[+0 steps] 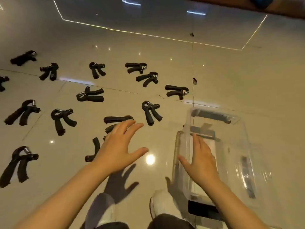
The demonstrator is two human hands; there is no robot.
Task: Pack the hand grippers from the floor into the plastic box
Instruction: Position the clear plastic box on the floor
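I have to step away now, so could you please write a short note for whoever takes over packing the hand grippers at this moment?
Left hand: open, fingers spread, over the nearest hand gripper, holding nothing.
Right hand: open, over the near left side of the plastic box; whether it touches the box is unclear.
The box sits on the floor on the right, and no gripper shows inside it.
More than a dozen black grippers lie scattered over the floor to the left.
Done: nothing packed yet.
Left: pick up every gripper and place it in the box, probably starting with the one under the left hand.
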